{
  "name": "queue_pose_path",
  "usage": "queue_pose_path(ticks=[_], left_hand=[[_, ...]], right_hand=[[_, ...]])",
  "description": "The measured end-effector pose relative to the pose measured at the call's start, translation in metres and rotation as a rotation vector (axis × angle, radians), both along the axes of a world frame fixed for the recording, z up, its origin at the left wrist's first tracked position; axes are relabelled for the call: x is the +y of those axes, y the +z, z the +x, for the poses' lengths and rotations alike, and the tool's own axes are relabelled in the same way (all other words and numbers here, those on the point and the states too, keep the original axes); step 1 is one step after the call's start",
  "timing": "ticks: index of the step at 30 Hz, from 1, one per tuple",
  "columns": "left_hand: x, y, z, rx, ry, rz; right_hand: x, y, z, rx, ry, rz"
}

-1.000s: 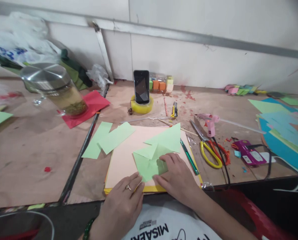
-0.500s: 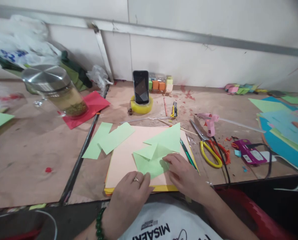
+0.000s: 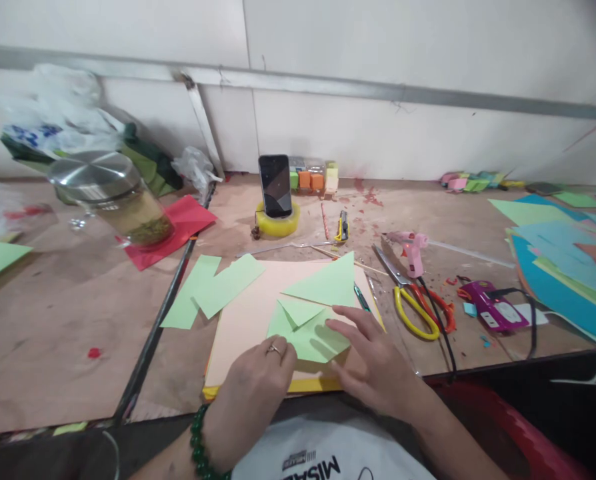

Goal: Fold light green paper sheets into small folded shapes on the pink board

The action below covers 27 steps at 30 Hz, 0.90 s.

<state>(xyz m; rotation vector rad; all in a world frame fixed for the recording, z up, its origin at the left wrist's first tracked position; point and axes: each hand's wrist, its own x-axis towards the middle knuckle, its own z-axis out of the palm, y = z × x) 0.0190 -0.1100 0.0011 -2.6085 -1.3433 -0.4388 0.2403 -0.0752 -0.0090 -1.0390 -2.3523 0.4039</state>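
A green paper piece (image 3: 308, 337) with a folded triangular flap lies on the peach sheets (image 3: 243, 320) in front of me. My left hand (image 3: 261, 377), with a ring and a green bead bracelet, has its fingers closed on the lower left edge of that piece. Over its right side is my right hand (image 3: 371, 357), fingers spread and fingertips at the paper. Just above lies a green triangle of paper (image 3: 328, 280). Two green strips (image 3: 233, 283) overlap at the upper left of the sheets. A green pen (image 3: 362, 298) rests by the right edge.
Scissors (image 3: 413, 310), a pink glue gun (image 3: 412, 252) and a purple device (image 3: 495, 307) lie to the right. A phone (image 3: 275, 187) stands in yellow tape (image 3: 278, 220). At left, a glass jar (image 3: 138, 217) stands on red paper (image 3: 193, 223).
The folded green piece has turned, its flap now pointing down towards me. My right hand's fingers have spread. The whole view has shifted slightly.
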Motion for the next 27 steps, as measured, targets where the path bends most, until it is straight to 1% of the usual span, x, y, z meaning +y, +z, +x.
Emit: queue_pose_path(ticks=[3, 5, 8, 11, 14, 18, 21, 25, 27], left_hand=[[0.008, 0.002, -0.015, -0.172, -0.061, 0.093], [0.013, 0.001, -0.024, -0.210, -0.079, 0.141], [0.019, -0.001, -0.031, -0.112, -0.025, 0.140], [0.020, -0.004, -0.034, -0.014, 0.008, 0.106], [0.014, -0.007, -0.032, -0.039, -0.016, 0.069], [0.000, -0.012, -0.027, -0.155, -0.100, 0.019], [-0.009, -0.019, -0.024, -0.227, -0.121, 0.022], [-0.013, -0.025, -0.025, -0.308, -0.115, 0.072], [-0.014, -0.027, -0.025, -0.342, -0.107, 0.094]], right_hand=[[0.002, -0.003, 0.001, -0.068, 0.066, 0.092], [0.005, -0.007, 0.000, -0.079, 0.088, 0.156], [0.007, -0.011, -0.007, -0.048, 0.156, 0.230], [0.005, -0.011, -0.017, -0.035, 0.192, 0.250], [0.002, -0.011, -0.024, -0.033, 0.219, 0.163], [0.006, -0.007, -0.023, -0.011, 0.240, -0.101], [0.017, 0.001, -0.018, -0.008, 0.261, -0.235], [0.031, 0.010, -0.019, -0.047, 0.263, -0.290], [0.036, 0.012, -0.023, -0.083, 0.228, -0.289]])
